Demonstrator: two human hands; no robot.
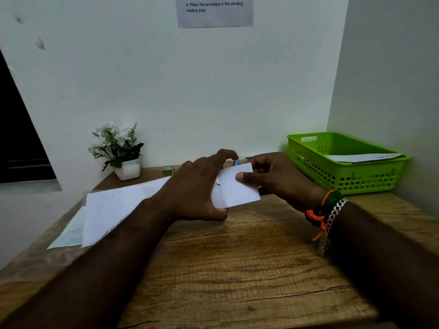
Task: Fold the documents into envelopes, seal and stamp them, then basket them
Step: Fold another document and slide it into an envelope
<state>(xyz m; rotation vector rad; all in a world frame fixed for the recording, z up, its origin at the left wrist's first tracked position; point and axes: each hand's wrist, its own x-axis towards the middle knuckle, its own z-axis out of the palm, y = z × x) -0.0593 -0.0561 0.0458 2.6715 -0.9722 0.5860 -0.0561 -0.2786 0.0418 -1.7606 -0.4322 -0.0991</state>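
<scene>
Center of frame, both hands hold a small folded white paper [237, 187] just above the wooden desk [237, 269]. The left hand [197, 188] pinches its left edge, thumb under and fingers arched over the top; the right hand [273, 176] clamps the right side, thumb pressed flat on the face. Can't tell if this is a folded document or an envelope already stuffed; no flap or stamp shows on the face. Looks like the folding or creasing step, mid-cycle. At left of frame a loose stack of white sheets [114, 210] lies on the desk, with a printed one peeking out underneath, so more items seem left to process. At right of frame the green basket [344, 179] already has at least one white envelope [363, 157] in it, so part of the batch looks done. Behind the hands at the desk's back edge sits a tape roll [168, 170] and something small and blue, too hidden to name. A potted plant [118, 150] stands at left center against the wall, and a paper notice [215, 10] hangs at the top of frame. Sealing, stamping and basketing remain for the held piece.
</scene>
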